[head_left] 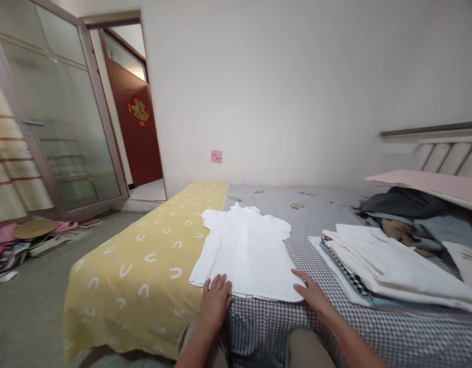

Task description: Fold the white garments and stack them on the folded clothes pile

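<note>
The left hand (pixel 216 301) is resting palm-down on the lower hem of a white short-sleeved shirt (pixel 243 250), its fingers spread and pressing lightly, pinching nothing. The right hand (pixel 311 292) is lying open at the hem's other end, with its spread fingertips (pixel 297 274) touching the shirt's lower right corner. The shirt is lying flat near the bed's near edge, across the join between a yellow sheet with white crescents (pixel 132 271) and a grey gingham sheet (pixel 266 332). Just beside it, toward the bed's right edge, a stack of folded pale fabrics (pixel 389 271) is sitting on the gingham. Behind that stack, a heap of dark clothes (pixel 404 202) is lying under a pink board (pixel 427 186), near a slatted headboard (pixel 450 156). Past the bed's far edge, a pink sticky note (pixel 216 156) is clinging to the wall. Off the bed's left edge, a round straw mat (pixel 34 229) is lying on a heap of magazines (pixel 47 245), below a glass door (pixel 59 117).
</note>
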Tool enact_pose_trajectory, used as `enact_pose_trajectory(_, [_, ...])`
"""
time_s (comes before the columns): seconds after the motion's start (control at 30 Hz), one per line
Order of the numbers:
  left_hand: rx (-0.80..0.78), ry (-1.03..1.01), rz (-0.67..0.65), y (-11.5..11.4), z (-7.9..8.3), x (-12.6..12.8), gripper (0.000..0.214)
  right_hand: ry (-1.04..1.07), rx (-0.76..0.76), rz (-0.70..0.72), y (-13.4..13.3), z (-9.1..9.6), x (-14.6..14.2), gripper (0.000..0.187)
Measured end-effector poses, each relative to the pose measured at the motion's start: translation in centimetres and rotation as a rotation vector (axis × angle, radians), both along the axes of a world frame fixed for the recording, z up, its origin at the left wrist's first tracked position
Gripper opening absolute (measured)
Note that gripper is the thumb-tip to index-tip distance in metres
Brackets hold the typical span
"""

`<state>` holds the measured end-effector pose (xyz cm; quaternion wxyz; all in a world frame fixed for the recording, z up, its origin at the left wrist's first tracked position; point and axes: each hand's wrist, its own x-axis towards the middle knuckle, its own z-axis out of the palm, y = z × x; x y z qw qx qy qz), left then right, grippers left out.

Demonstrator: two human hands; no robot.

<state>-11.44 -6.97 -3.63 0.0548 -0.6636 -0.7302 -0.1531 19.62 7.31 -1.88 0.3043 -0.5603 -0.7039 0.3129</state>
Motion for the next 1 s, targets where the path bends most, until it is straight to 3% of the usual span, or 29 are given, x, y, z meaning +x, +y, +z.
enact_pose_trajectory(0.07, [0.01, -0.032, -0.034, -0.9, 0.0, -0.4, 0.045, -0.064, -0.019, 0.038, -0.6, 0.2, 0.9, 0.059])
enact_pose_trajectory(0.13, [0.009, -0.096, -0.084, -1.9, 0.2, -1.0, 0.05, -0.309, 0.006, 0.032, -0.9, 0.9, 1.8, 0.056])
enact_pose_trajectory(0.2, [0.03, -0.18, -0.087, -2.5, 0.9, -1.4, 0.039, -0.657, 0.132, -0.035, -0.5, 2.3, 2.2, 0.054])
enact_pose_trajectory(0.27, [0.116, -0.24, 0.004, -2.3, 2.1, -1.7, 0.028, -0.882, 0.303, -0.114, 0.3, 4.2, 1.2, 0.05])
enact_pose_trajectory(0.33, [0.255, -0.253, 0.154, -1.3, 3.6, -1.9, 0.035, -0.901, 0.406, -0.106, 1.1, 6.1, -1.7, 0.048])
enact_pose_trajectory(0.4, [0.365, -0.232, 0.322, 0.3, 4.8, -2.3, 0.036, -0.796, 0.449, -0.004, 1.4, 7.3, -6.1, 0.049])
enact_pose_trajectory(0.5, [0.377, -0.198, 0.582, 2.6, 5.5, -3.0, 0.046, -0.618, 0.452, 0.216, 0.3, 6.6, -13.4, 0.053])
enact_pose_trajectory(0.57, [0.289, -0.193, 0.724, 3.3, 4.8, -3.7, 0.058, -0.592, 0.416, 0.346, -1.0, 4.7, -16.9, 0.052])
enact_pose_trajectory(0.63, [0.199, -0.184, 0.791, 3.4, 3.2, -4.2, 0.059, -0.598, 0.386, 0.45, -2.0, 2.5, -18.7, 0.052])
enact_pose_trajectory(0.77, [0.249, -0.145, 0.845, 2.6, -0.9, -4.5, 0.048, -0.59, 0.354, 0.564, -2.0, -0.3, -18.5, 0.056])
enact_pose_trajectory(0.87, [0.388, -0.153, 0.915, 2.4, -2.9, -3.9, 0.039, -0.594, 0.33, 0.589, -0.9, -0.4, -17.8, 0.057])
enact_pose_trajectory(1.0, [0.558, -0.113, 0.939, 2.8, -3.5, -3.4, 0.031, -0.541, 0.325, 0.575, 1.8, 2.1, -18.8, 0.042])
